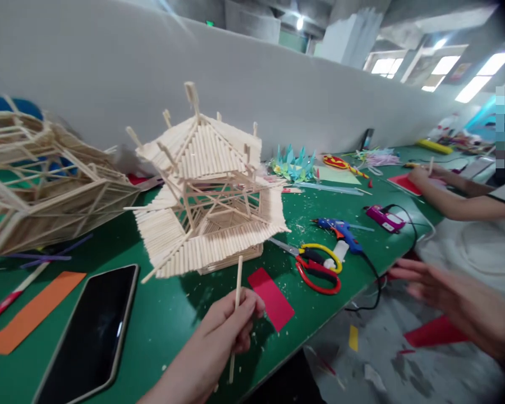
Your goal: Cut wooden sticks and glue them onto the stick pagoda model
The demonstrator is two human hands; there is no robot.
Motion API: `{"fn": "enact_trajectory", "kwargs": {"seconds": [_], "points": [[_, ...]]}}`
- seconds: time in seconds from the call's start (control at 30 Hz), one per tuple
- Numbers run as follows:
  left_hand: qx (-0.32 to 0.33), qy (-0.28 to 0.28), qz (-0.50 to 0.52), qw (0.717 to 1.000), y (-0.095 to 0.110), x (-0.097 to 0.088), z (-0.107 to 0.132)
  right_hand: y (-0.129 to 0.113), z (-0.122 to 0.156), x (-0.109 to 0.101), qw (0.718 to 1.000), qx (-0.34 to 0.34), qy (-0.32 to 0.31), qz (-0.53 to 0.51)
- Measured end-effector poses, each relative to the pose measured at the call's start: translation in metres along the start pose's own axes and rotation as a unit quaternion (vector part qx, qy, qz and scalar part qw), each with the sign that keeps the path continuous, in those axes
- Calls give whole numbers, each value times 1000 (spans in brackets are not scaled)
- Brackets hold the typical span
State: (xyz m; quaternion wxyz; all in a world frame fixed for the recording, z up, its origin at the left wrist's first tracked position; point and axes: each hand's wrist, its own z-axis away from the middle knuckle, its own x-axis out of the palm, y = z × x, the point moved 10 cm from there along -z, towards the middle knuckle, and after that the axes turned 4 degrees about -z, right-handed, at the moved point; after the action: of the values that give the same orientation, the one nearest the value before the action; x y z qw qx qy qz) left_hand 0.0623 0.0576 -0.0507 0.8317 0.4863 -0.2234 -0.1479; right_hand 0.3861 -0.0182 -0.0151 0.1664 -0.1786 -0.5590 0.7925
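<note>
My left hand (229, 325) is closed around a thin wooden stick (238, 280), held upright just in front of a pavilion model (210, 191) built of wooden sticks on the green table (168, 314). The stick's top end almost reaches the model's lower roof edge. My right hand (441, 294) hovers past the table's front edge at the right. Its fingers are stretched out and hold nothing, and it is slightly blurred. Scissors with red and yellow handles (317, 266) and a blue glue gun (340, 233) lie between the two hands.
A second stick model (46, 185) stands at the left. A black phone (95, 331), an orange paper strip (33, 311) and a red card (271, 297) lie near the front. Another person's arm (450, 196) reaches over the table at the right, beside a purple device (385, 217).
</note>
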Motion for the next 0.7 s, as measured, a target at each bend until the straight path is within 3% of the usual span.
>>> {"fn": "enact_trajectory", "kwargs": {"seconds": [0.07, 0.13, 0.23, 0.37, 0.47, 0.57, 0.7], "points": [[-15, -20, 6, 1000, -2, 6, -1, -10, -9, 58, 987, 38, -130, -90], [-19, -35, 10, 999, -2, 9, 1, -29, -7, 116, 956, 36, -262, -128], [-9, -36, -10, 999, 1, 7, 8, -41, -1, 167, 925, 33, -352, -137], [-23, -22, -70, 997, 0, 2, 11, -40, 10, 192, 925, -18, -370, -83], [-4, -48, -115, 992, 4, 9, 8, -32, 28, 214, 918, -77, -389, 7], [19, -65, -154, 986, 5, 15, 4, -18, 45, 244, 903, -96, -418, 15], [26, -41, -177, 983, 4, 10, 1, -10, 38, 259, 929, -133, -346, -15]]}}
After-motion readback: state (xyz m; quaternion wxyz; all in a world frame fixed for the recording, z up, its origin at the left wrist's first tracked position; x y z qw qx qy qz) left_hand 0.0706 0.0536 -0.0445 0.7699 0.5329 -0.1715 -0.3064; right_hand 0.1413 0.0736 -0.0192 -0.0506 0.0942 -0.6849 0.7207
